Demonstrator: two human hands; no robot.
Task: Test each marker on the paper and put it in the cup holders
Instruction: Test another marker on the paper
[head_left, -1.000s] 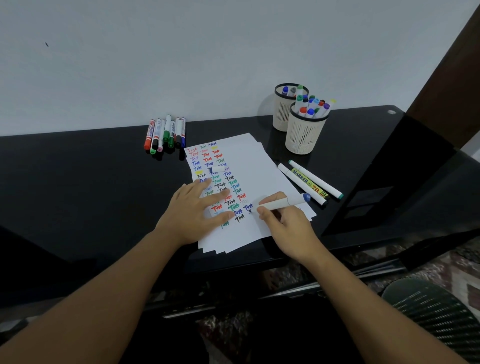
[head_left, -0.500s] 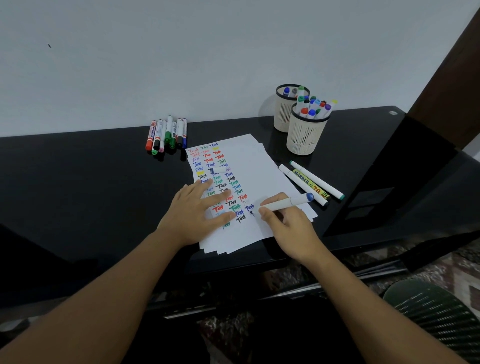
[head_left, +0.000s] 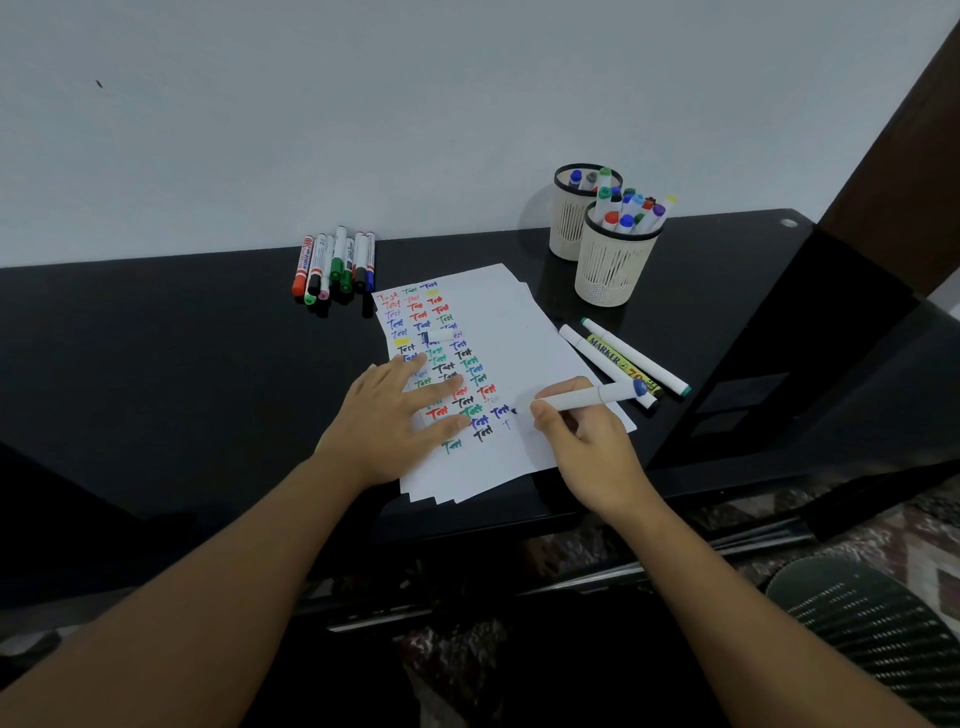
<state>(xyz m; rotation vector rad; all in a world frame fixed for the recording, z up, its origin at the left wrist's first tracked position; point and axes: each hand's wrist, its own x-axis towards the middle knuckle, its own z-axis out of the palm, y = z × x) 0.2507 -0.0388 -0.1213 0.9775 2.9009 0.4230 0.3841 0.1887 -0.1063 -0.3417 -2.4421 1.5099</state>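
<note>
Head view: marker (head_left: 582, 399) lengthwise left-right, tip leftward on paper (head_left: 511, 338).

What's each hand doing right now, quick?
Left hand: open, flat, pressing the paper down.
Right hand: closed on a white marker, tip on the paper.

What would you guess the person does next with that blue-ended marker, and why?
Probably finish writing the test word: the right hand holds the blue-ended marker with its tip on the paper at a barely begun mark, while the left hand pins the sheet flat. Then it likely goes into a cup holder.
</note>
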